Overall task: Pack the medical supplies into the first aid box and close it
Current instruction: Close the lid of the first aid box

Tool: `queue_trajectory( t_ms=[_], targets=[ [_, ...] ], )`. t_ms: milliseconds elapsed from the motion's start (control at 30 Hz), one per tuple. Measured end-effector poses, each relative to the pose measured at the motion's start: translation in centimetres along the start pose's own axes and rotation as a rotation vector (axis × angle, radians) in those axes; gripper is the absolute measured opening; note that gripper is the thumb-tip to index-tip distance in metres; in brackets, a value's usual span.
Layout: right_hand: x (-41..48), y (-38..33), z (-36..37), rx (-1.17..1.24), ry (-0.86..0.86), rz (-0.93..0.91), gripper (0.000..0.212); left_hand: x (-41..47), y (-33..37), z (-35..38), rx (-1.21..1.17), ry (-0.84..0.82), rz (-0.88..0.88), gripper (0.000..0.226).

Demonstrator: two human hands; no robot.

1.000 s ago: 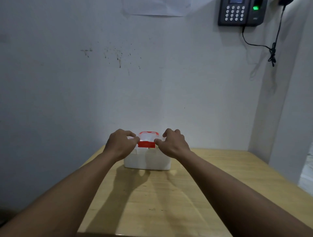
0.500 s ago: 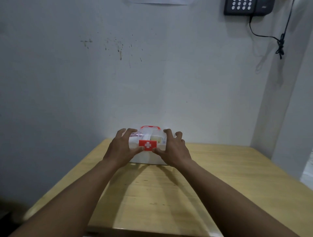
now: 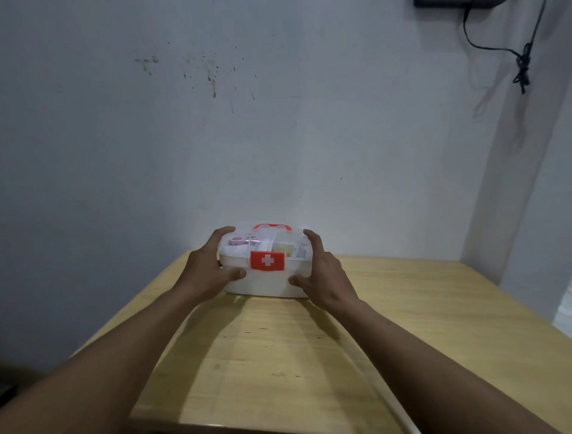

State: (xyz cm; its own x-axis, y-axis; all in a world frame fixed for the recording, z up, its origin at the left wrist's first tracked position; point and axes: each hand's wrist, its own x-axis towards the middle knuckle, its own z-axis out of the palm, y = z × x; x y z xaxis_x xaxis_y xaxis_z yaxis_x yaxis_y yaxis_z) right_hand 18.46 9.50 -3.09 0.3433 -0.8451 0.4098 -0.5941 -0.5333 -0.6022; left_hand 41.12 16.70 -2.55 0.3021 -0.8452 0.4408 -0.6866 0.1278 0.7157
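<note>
The white first aid box [image 3: 266, 280] sits on the wooden table [image 3: 402, 325], close to the wall, with its clear lid [image 3: 278, 240] down and the red latch [image 3: 267, 260] in front. The left hand [image 3: 206, 272] and right hand [image 3: 325, 275] hold its two sides, fingers spread

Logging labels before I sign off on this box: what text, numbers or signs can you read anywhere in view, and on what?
White cross sign, no letters: on the red latch at the front of the first aid box.
No words, brands or numbers are readable on the box or its clear lid.
Supplies seen through the lid: any print is too blurred to read.
Dark device at the top edge of the wall: cropped, nothing legible.
</note>
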Motion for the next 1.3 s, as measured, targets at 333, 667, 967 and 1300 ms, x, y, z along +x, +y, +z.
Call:
queue_trajectory(
  t_ms=[333, 667, 967, 1300],
  targets=[
    [0.1, 1.7, -2.2, 0.056, 0.013, -0.007, 0.091, 0.3, 2.0, 1.9, -0.075, 0.033, 0.022, 0.082],
    [-0.1, 4.7, -7.8, 0.040, 0.018, 0.044, 0.091, 1.6, 6.3, 7.6, -0.115, 0.023, 0.032, 0.082],
    [1.0, 9.2, -10.7, 0.011, 0.036, 0.117, 0.093, 2.9, 8.7, 13.3, -0.136, 0.003, 0.038, 0.084],
    [2.8, 11.9, -10.8, -0.011, 0.048, 0.130, 0.097, 4.6, 8.8, 16.0, -0.109, 0.019, 0.039, 0.086]
  ],
)
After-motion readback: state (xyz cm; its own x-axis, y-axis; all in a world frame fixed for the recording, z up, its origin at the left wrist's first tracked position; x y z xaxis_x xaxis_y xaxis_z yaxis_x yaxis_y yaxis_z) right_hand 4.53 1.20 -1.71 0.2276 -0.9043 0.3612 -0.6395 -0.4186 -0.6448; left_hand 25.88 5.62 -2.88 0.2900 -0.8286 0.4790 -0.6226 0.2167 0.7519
